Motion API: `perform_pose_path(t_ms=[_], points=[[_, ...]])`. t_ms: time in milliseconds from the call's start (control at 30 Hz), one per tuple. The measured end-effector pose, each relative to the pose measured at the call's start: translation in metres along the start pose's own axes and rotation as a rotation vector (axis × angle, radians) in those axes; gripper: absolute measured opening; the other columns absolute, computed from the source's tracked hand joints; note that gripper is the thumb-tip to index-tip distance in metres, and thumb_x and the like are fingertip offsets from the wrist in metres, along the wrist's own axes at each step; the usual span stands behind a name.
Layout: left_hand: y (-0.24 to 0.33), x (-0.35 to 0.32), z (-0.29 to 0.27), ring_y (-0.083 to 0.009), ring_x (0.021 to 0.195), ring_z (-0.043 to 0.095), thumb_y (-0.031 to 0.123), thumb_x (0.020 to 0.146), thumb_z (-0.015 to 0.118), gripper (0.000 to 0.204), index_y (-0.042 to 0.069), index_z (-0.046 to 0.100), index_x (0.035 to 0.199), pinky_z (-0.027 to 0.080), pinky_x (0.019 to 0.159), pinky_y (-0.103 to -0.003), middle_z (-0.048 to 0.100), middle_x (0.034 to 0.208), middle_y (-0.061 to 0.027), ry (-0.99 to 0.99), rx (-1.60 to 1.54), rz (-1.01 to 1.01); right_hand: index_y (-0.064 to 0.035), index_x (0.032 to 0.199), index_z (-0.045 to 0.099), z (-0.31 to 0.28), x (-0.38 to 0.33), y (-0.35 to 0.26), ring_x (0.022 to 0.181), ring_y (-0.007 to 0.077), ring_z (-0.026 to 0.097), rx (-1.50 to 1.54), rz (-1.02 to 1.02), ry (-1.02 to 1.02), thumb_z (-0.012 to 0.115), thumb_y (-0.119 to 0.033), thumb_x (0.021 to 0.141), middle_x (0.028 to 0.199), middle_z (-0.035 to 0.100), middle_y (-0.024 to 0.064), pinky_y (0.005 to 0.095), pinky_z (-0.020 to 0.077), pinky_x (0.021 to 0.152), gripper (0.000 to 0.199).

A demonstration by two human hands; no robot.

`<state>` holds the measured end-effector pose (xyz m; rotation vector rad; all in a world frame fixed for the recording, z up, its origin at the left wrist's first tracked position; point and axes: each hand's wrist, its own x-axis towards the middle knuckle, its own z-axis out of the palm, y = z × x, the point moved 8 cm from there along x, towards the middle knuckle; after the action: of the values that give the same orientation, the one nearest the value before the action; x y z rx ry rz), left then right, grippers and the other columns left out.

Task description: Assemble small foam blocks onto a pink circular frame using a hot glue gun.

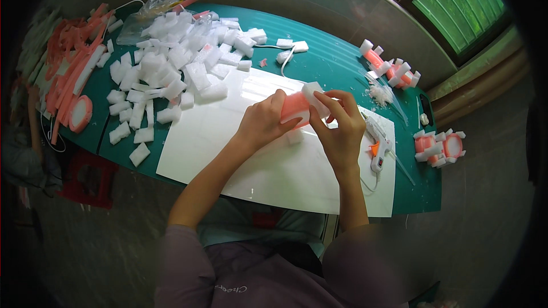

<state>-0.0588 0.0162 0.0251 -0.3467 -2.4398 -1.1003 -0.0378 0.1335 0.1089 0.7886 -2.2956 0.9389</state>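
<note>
Above a white board (268,174) my left hand (258,118) is wrapped around a pink foam piece (293,104), gripping it by its left side. My right hand (341,125) pinches a white foam block (312,90) between thumb and fingers, against the pink piece's right end. Another white foam block (295,136) shows just below the pink piece; whether it is attached I cannot tell. To the right of my right hand, a white glue gun (377,154) with an orange trigger lies on the board.
White foam blocks (182,51) are heaped at the left, beside pink foam strips (63,74). Pink pieces with white blocks around them (394,71) stand far right; more (439,147) sit at the right edge. Glue sticks (404,165) lie nearby. A red stool (88,178) and another person's arm (35,120) are left.
</note>
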Motion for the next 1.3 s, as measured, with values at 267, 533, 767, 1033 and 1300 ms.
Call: perform_pose_path(t_ms=[267, 533, 767, 1033, 1300], points=[[-0.001, 0.000, -0.002, -0.0336, 0.065, 0.060, 0.031, 0.069, 0.068, 0.042, 0.001, 0.042, 0.084, 0.049, 0.055, -0.038, 0.058, 0.073, -0.0182, 0.003, 0.009, 0.013, -0.0035, 0.098, 0.057, 0.001, 0.012, -0.001, 0.076, 0.0236, 0.057, 0.070, 0.058, -0.285, 0.068, -0.005, 0.065, 0.095, 0.051, 0.0095, 0.0306, 0.0477, 0.062, 0.035], [0.000, -0.001, 0.000, -0.0333, 0.063, 0.059, 0.032, 0.068, 0.068, 0.043, 0.002, 0.042, 0.084, 0.049, 0.054, -0.038, 0.058, 0.073, -0.0173, -0.007, 0.029, 0.024, -0.0032, 0.097, 0.056, 0.000, 0.023, -0.001, 0.078, 0.0269, 0.056, 0.041, -0.051, -0.494, 0.070, -0.009, 0.062, 0.094, 0.052, 0.0102, 0.0334, 0.0455, 0.068, 0.038], [0.003, -0.001, -0.001, -0.0327, 0.065, 0.059, 0.030, 0.067, 0.069, 0.042, 0.002, 0.042, 0.083, 0.048, 0.055, -0.038, 0.058, 0.074, -0.0165, -0.033, 0.039, 0.011, -0.0025, 0.095, 0.056, 0.000, 0.025, 0.007, 0.078, 0.0281, 0.054, 0.106, -0.058, -0.532, 0.067, -0.003, 0.063, 0.088, 0.053, 0.0094, 0.0342, 0.0438, 0.068, 0.034], [0.006, 0.002, -0.003, -0.0316, 0.065, 0.059, 0.029, 0.066, 0.071, 0.042, 0.002, 0.043, 0.082, 0.048, 0.054, -0.037, 0.058, 0.075, -0.0160, -0.031, 0.052, 0.041, -0.0022, 0.094, 0.056, 0.001, 0.027, 0.009, 0.086, 0.0259, 0.051, 0.124, -0.047, -0.562, 0.067, -0.003, 0.062, 0.089, 0.052, 0.0088, 0.0341, 0.0421, 0.074, 0.034], [0.005, 0.001, -0.002, -0.0307, 0.063, 0.059, 0.029, 0.066, 0.071, 0.042, 0.002, 0.042, 0.080, 0.047, 0.053, -0.036, 0.058, 0.071, -0.0153, -0.032, 0.042, 0.019, -0.0008, 0.095, 0.057, 0.000, 0.027, 0.010, 0.092, 0.0261, 0.050, 0.188, -0.186, -0.523, 0.065, -0.005, 0.066, 0.103, 0.054, 0.0087, 0.0323, 0.0410, 0.081, 0.031]])
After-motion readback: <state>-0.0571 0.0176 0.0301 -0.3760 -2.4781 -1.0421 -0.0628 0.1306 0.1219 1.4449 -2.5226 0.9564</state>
